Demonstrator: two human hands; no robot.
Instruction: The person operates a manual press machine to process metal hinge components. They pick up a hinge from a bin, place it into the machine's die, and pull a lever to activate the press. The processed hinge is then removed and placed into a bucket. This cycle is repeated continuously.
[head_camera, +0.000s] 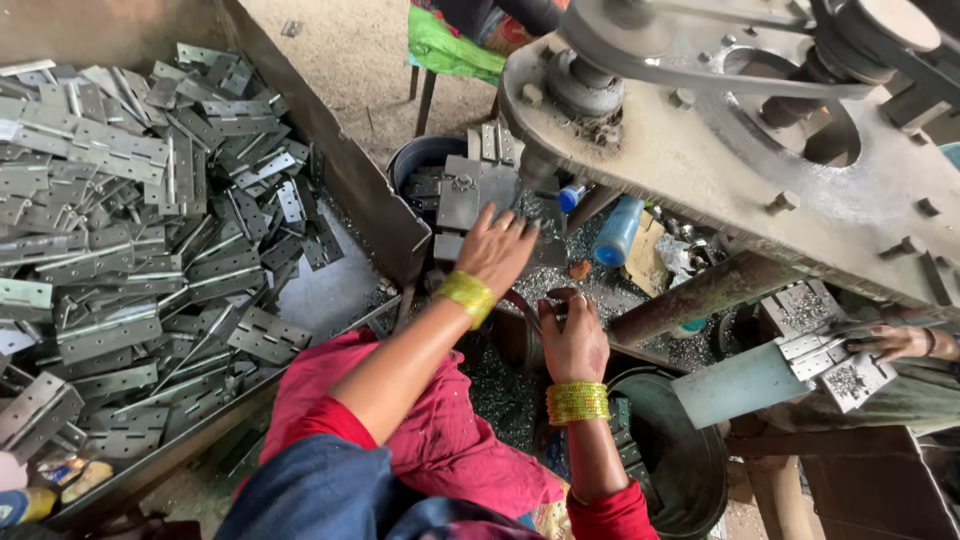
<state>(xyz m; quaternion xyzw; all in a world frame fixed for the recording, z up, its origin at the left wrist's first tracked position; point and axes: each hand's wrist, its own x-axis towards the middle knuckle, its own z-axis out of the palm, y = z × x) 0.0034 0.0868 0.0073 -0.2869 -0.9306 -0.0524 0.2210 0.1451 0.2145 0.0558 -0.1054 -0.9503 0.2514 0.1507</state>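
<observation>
My left hand (497, 250), with a yellow bangle at the wrist, reaches forward under the big grey press machine (700, 150). Its fingers curl down onto a grey hinge plate (548, 238) on the press bed. My right hand (573, 342), with several gold bangles, sits lower and nearer to me. Its fingers are curled at a small dark piece (560, 297) on the edge of the bed; whether it grips it is hidden. More hinge plates (462, 192) are stacked just left of the press point.
A long metal tray (340, 290) on the left holds several loose grey hinges (120, 230). A dark round tub (680, 460) stands below right. Another person's hand (895, 342) rests on hinges at the right. A blue bottle (617, 230) lies among metal chips.
</observation>
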